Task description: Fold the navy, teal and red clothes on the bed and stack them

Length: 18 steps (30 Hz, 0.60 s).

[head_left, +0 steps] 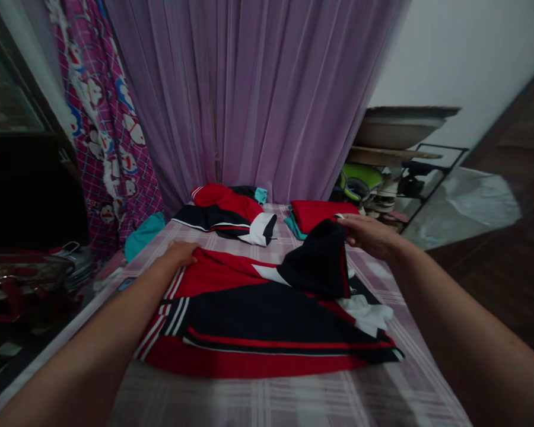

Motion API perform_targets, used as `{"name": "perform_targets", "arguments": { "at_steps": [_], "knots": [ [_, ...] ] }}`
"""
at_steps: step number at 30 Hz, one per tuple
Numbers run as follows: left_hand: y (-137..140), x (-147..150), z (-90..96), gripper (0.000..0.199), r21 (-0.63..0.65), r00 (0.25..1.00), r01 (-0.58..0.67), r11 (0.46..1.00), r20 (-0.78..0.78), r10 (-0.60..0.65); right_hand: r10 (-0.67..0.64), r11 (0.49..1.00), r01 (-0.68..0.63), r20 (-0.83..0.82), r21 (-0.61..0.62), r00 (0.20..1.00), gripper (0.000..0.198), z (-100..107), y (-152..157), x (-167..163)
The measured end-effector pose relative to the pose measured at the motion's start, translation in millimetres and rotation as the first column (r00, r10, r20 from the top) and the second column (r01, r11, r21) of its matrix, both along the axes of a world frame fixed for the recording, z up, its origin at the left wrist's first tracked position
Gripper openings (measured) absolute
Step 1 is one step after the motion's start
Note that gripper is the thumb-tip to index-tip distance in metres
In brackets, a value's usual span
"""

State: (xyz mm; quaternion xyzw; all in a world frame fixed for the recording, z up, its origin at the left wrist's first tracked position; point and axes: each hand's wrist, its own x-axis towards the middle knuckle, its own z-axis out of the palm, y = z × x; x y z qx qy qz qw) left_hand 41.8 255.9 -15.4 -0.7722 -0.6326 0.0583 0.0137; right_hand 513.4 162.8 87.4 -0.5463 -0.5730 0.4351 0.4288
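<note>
A red, navy and white jacket (258,308) lies spread in front of me, its striped hem toward the left. One navy sleeve is laid along the near side over the red body, with the striped cuff at the left. My left hand (181,254) grips the far left corner of the jacket by the hem. At the far right, my right hand (367,233) is closed on a navy part of the same jacket and holds it raised off the bed, where it bunches into a fold. The white lining shows at the jacket's right end. My fingertips are partly hidden by the cloth.
Behind lies another crumpled red and navy jacket (225,204). Folded red cloth (320,212) sits on teal cloth at back right. A checked sheet (267,403) covers the bed. Purple curtains (258,107) hang behind; a cluttered rack (442,172) stands right. Teal cloth (145,236) lies left.
</note>
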Motion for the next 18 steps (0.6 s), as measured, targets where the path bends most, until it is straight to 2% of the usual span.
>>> {"name": "perform_targets", "arguments": {
  "at_steps": [2, 4, 6, 8, 9, 11, 14, 16, 18],
  "knots": [
    [-8, 0, 12.0, 0.030, 0.005, 0.999, 0.031, 1.000, -0.023, -0.031, 0.003, 0.999, -0.002, -0.038, 0.037, 0.999, 0.036, 9, -20, 3],
    [-26, -8, 18.4, 0.026, 0.051, 0.996, 0.087, 0.995, -0.030, -0.086, 0.023, 0.997, -0.017, -0.081, 0.077, 0.996, 0.035, 12, -41, 8],
    [-50, -20, 17.2, 0.028, 0.124, 0.982, 0.187, 0.974, -0.016, -0.187, 0.063, 0.996, -0.055, -0.110, 0.069, 0.992, 0.036, 6, -61, 14],
    [-77, -33, 8.4, 0.030, 0.182, 0.951, 0.304, 0.935, 0.007, -0.310, 0.159, 0.987, -0.161, -0.093, -0.017, 0.983, 0.042, -9, -79, 21],
    [-89, -38, 2.0, 0.034, 0.193, 0.934, 0.347, 0.918, 0.016, -0.357, 0.232, 0.968, -0.238, -0.068, -0.084, 0.970, 0.046, -19, -87, 24],
    [-111, -45, -11.6, 0.043, 0.174, 0.917, 0.387, 0.905, 0.028, -0.398, 0.407, 0.887, -0.397, -0.007, -0.235, 0.914, 0.048, -39, -100, 28],
    [-130, -47, -25.2, 0.053, 0.147, 0.919, 0.385, 0.911, 0.032, -0.394, 0.577, 0.757, -0.513, 0.046, -0.404, 0.816, 0.047, -63, -115, 33],
    [-133, -43, -26.9, 0.054, 0.152, 0.925, 0.369, 0.917, 0.041, -0.379, 0.608, 0.724, -0.522, 0.059, -0.451, 0.791, 0.048, -70, -124, 38],
    [-132, -39, -25.2, 0.051, 0.162, 0.929, 0.349, 0.923, 0.066, -0.363, 0.612, 0.716, -0.509, 0.079, -0.478, 0.787, 0.051, -72, -132, 42]
  ]
}}
